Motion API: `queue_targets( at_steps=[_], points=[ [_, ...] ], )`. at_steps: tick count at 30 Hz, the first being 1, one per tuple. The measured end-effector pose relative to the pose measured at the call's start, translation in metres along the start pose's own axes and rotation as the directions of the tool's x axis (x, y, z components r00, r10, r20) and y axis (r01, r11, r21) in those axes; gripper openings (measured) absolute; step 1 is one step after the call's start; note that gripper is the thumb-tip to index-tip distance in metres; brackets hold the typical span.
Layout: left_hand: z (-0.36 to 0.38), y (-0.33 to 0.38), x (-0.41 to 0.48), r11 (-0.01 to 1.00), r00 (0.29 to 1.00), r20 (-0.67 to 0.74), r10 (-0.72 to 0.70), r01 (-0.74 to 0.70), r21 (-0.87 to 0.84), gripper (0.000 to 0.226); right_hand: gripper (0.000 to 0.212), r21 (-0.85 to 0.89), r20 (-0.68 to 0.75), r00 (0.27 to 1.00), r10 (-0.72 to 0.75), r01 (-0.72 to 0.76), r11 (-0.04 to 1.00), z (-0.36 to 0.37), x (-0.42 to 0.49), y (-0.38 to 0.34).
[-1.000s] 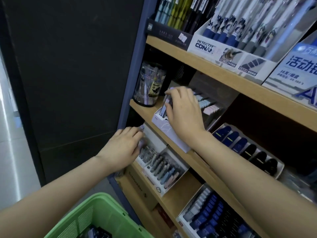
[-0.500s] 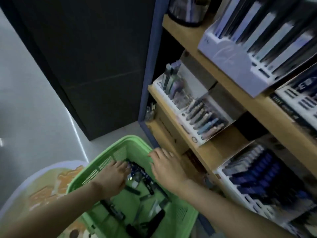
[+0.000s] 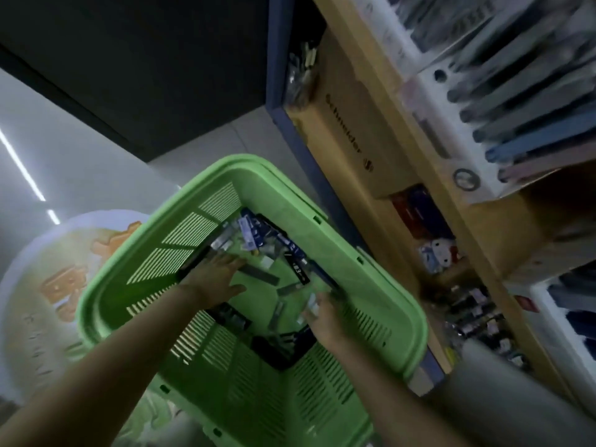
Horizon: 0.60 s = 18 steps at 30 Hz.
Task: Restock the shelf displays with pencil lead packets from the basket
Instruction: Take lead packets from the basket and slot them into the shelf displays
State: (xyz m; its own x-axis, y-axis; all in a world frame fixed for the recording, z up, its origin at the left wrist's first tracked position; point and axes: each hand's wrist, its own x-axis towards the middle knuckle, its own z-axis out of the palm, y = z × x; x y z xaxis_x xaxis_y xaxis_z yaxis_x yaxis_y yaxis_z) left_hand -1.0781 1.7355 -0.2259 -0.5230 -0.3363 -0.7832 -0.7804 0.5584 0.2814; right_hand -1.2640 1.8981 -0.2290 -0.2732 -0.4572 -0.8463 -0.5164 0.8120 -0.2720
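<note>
Both my hands are down in the green slotted plastic basket because the small flat pencil lead packets lie scattered loose over its floor, mid-frame. My left hand hovers flat with its fingers spread, placed to rake several packets together. My right hand sits at a pale packet lower right of the pile, but blur hides whether its fingers pinch it. The wooden shelf with its white display tray stands just right of the basket, which should keep the carry short.
</note>
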Motion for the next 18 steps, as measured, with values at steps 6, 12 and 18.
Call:
queue_targets(
  at_steps=[6, 12, 18],
  points=[
    [0.023, 0.007, 0.031, 0.998, 0.999, -0.02, -0.049, 0.05, 0.04, 0.059, 0.038, 0.174, -0.189, 0.961, 0.201, -0.169, 0.97, 0.034, 0.018, 0.002],
    [0.037, 0.011, 0.05, 0.987, 0.985, -0.13, -0.109, 0.123, 0.101, 0.058, 0.029, 0.197, -0.286, 0.918, 0.273, -0.223, 0.955, 0.045, 0.039, -0.01],
    [0.042, 0.013, 0.053, 0.978, 0.975, -0.133, -0.181, 0.164, -0.128, 0.032, 0.016, 0.156, -0.238, 0.947, 0.217, -0.183, 0.971, 0.049, 0.043, -0.007]
  ],
)
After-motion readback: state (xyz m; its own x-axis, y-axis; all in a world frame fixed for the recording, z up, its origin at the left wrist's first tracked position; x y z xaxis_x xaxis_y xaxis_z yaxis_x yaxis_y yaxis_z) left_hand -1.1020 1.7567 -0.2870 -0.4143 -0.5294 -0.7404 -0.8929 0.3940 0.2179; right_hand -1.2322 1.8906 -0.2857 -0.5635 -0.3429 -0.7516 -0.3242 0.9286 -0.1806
